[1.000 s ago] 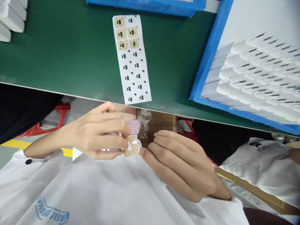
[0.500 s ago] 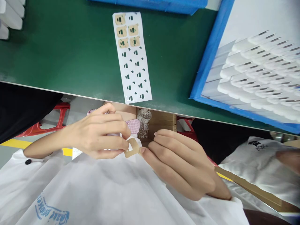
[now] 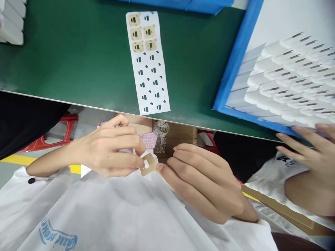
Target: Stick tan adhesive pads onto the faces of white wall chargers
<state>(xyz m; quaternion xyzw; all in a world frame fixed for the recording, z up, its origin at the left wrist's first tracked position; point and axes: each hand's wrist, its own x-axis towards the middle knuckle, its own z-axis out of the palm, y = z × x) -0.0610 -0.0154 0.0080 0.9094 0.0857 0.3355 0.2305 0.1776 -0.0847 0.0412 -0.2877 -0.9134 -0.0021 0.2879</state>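
Between my two hands, below the table's front edge, is a small tan adhesive sticker (image 3: 151,168) with a cutout in its middle. My left hand (image 3: 112,148) pinches its left side with thumb and fingertips. At its right edge, the thumb and index finger of my right hand (image 3: 204,181) are closed on it, the other fingers curled. On the green table lies a white backing sheet (image 3: 149,83) with rows of small dark cutouts. Several tan stickers (image 3: 136,34) remain stuck at its far end.
To the right, a blue-edged tray (image 3: 227,82) holds rows of white pieces with metal pins (image 3: 290,80). A co-worker's hand (image 3: 311,153) is near its front edge. More white pieces (image 3: 12,24) are at the far left, and a blue bin (image 3: 178,5) at the back.
A co-worker's hand has come into view at the right, by the tray's edge. My hands keep their pinch on the sticker, barely shifted.
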